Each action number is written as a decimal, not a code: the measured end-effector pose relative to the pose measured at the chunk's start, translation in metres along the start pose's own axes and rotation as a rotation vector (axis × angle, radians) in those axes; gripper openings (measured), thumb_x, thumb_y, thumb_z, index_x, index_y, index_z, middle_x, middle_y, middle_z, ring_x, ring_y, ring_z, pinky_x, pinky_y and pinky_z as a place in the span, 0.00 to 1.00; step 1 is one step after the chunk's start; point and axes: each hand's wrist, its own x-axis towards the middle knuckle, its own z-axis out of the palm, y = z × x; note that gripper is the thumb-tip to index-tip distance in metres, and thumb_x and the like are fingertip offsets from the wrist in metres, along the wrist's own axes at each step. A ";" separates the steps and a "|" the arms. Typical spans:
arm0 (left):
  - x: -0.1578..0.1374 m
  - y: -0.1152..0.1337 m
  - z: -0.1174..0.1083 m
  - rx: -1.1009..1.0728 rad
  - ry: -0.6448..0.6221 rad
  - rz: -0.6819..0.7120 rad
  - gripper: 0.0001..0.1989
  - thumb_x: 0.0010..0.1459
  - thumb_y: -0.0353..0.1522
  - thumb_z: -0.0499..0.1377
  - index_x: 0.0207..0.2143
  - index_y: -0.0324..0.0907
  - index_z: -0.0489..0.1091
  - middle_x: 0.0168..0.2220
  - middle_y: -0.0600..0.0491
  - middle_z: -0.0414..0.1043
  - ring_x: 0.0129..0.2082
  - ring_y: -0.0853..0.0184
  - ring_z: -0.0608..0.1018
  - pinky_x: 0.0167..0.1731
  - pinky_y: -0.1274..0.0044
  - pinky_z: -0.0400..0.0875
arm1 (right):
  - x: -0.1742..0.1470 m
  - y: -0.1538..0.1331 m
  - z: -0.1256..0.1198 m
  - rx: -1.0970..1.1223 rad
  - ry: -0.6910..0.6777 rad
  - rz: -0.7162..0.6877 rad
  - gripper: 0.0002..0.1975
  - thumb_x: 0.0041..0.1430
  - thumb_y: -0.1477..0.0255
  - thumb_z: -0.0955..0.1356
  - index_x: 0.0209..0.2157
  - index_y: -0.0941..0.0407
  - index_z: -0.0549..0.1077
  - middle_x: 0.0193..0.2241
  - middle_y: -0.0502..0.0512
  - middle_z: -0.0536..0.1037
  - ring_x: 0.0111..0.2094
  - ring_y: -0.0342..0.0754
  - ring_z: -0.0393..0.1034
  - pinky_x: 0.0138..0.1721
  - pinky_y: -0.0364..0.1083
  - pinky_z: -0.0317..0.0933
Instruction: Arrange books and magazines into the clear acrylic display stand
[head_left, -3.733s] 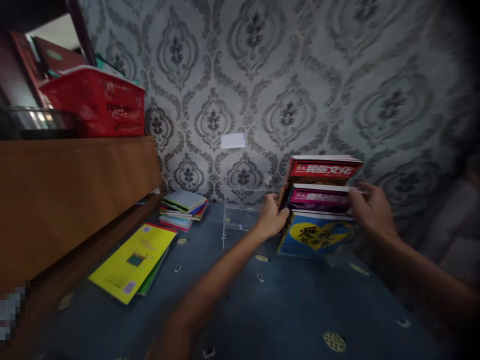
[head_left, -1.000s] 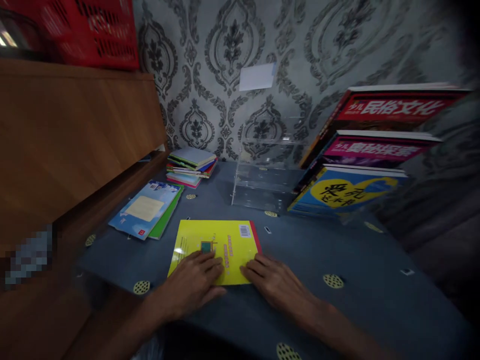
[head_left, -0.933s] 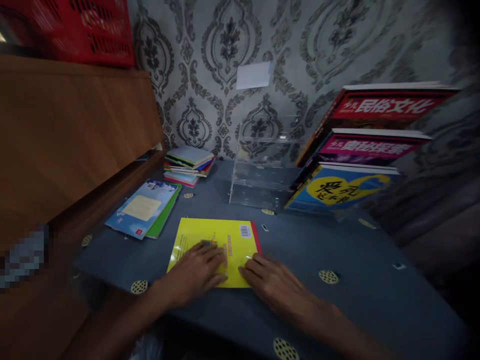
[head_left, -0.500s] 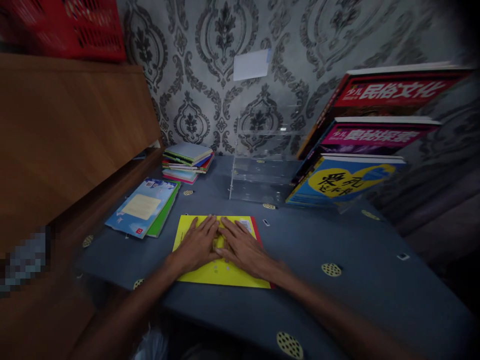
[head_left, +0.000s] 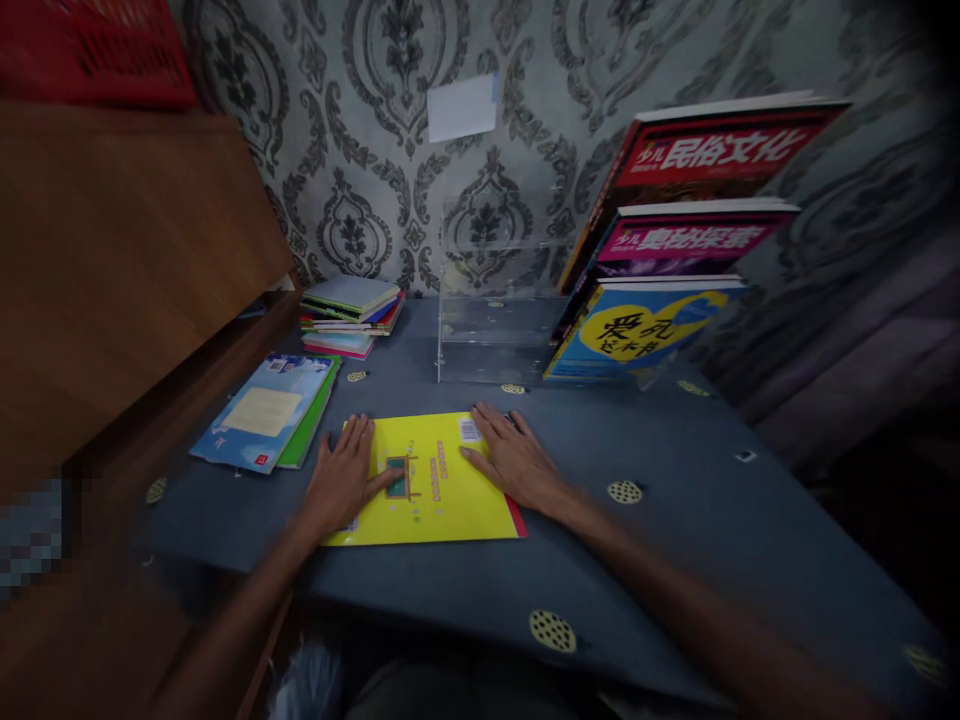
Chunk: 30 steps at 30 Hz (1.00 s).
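A yellow book with a red edge at its right lies flat on the dark table, turned sideways. Its cover carries a small green board picture, pink lettering and a barcode near the top right. My left hand rests on the book's left end, palm down, with the thumb stretched inward over the picture. Across from it, my right hand lies on the right end, fingers spread beside the barcode. Neither hand grips the book; both press flat.
Left of the book lies a blue book over a green one. Behind them is a stack of books. A clear acrylic rack stands by the wall, with several upright books at its right. A wooden cabinet borders the left.
My hands have slid apart from the middle of the yellow book to its left and right ends, uncovering the picture and lettering. The view has shifted slightly.
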 end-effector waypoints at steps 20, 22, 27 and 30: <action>0.072 -0.023 -0.052 0.012 -0.311 0.177 0.31 0.53 0.56 0.57 0.45 0.38 0.69 0.47 0.40 0.73 0.49 0.49 0.74 0.45 0.65 0.68 | 0.022 0.018 -0.013 0.152 0.039 0.038 0.39 0.55 0.53 0.71 0.62 0.60 0.63 0.52 0.66 0.71 0.52 0.61 0.64 0.53 0.56 0.60; 0.075 -0.023 -0.055 -0.016 -0.333 0.218 0.25 0.56 0.53 0.58 0.41 0.40 0.71 0.43 0.44 0.76 0.44 0.52 0.77 0.42 0.69 0.68 | 0.030 0.021 -0.017 0.151 0.019 0.040 0.38 0.52 0.55 0.74 0.59 0.62 0.67 0.49 0.65 0.72 0.49 0.60 0.66 0.51 0.54 0.61; 0.085 -0.017 -0.068 -0.004 -0.203 0.243 0.13 0.61 0.42 0.57 0.40 0.43 0.72 0.41 0.48 0.78 0.41 0.57 0.79 0.37 0.74 0.67 | 0.043 0.024 -0.039 0.122 0.006 0.016 0.11 0.56 0.66 0.73 0.37 0.58 0.76 0.37 0.57 0.75 0.42 0.53 0.69 0.41 0.46 0.61; 0.088 -0.008 -0.080 0.151 -0.002 0.252 0.08 0.65 0.34 0.53 0.43 0.44 0.70 0.44 0.47 0.76 0.42 0.58 0.78 0.36 0.73 0.67 | 0.041 0.024 -0.059 0.036 0.219 0.009 0.02 0.58 0.73 0.70 0.32 0.57 0.74 0.34 0.57 0.74 0.40 0.53 0.67 0.37 0.46 0.59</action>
